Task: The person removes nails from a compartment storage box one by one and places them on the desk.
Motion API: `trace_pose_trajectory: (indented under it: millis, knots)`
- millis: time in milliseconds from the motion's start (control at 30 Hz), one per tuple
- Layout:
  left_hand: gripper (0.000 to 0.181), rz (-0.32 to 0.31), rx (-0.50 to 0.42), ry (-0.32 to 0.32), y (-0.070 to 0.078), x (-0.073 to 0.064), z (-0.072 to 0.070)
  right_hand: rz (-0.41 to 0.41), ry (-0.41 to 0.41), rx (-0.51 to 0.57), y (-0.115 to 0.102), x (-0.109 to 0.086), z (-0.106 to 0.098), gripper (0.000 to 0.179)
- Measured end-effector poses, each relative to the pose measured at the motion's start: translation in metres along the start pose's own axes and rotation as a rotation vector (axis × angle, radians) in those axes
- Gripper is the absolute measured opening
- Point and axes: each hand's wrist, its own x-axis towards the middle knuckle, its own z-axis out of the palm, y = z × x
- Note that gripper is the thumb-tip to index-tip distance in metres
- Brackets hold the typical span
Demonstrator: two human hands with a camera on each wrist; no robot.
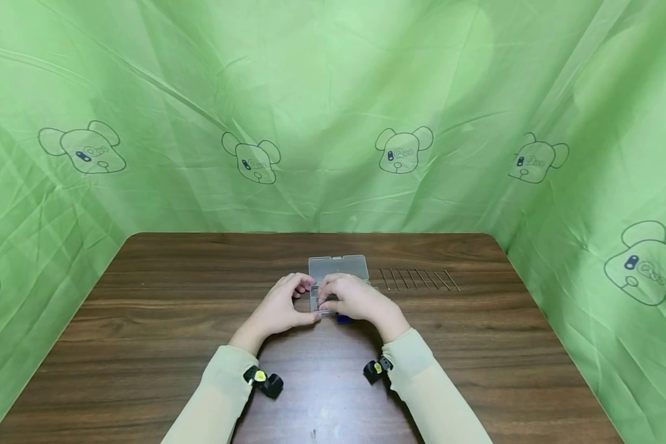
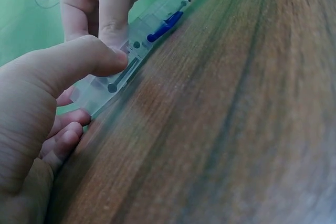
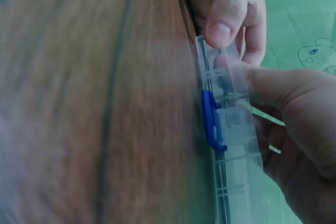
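A small clear plastic compartment box (image 3: 239, 129) with a blue latch (image 3: 210, 121) on its front wall lies on the table. Its lid (image 1: 338, 266) is swung back, away from me. My left hand (image 1: 280, 306) grips the box's left end, thumb at the front wall and fingers round the far side. Bent over the box, my right hand (image 1: 359, 297) has its thumb and fingertips down inside the left part. In the right wrist view that thumb (image 3: 273, 85) shows partly through the clear wall. Whether anything is between these fingertips is hidden.
Several thin metal nail-like rods (image 1: 417, 279) lie in a slanted row right of the box on the brown wooden table (image 1: 200, 265). A green curtain (image 1: 333, 92) with printed bear heads stands behind the table and along both sides.
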Motion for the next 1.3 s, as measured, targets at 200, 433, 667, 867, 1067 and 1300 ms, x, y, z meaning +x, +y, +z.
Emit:
trace_pose_trajectory:
  millis: [200, 433, 667, 867, 1067, 1300]
  knots:
    - [0.07, 0.003, 0.0, 0.001, 0.0, 0.001, 0.001, 0.017, 0.044, 0.13, 0.004, -0.003, -0.005, 0.006]
    - [0.071, -0.001, 0.011, 0.003, 0.0, 0.002, 0.001, 0.02, 0.122, 0.268, 0.006, -0.008, -0.012, 0.009]
    - [0.071, 0.002, 0.015, 0.007, 0.0, 0.002, 0.002, 0.103, 0.166, 0.314, 0.007, -0.017, -0.023, 0.017]
    - [0.072, -0.007, 0.019, 0.002, 0.0, 0.001, 0.004, 0.198, 0.284, 0.358, 0.013, -0.036, -0.033, 0.011]
    - [0.071, -0.001, 0.015, 0.009, 0.0, 0.001, 0.004, 0.291, 0.353, 0.402, 0.019, -0.065, -0.045, 0.013]
    - [0.072, 0.006, 0.026, 0.021, -0.002, 0.001, 0.003, 0.393, 0.376, 0.534, 0.031, -0.102, -0.053, 0.02]
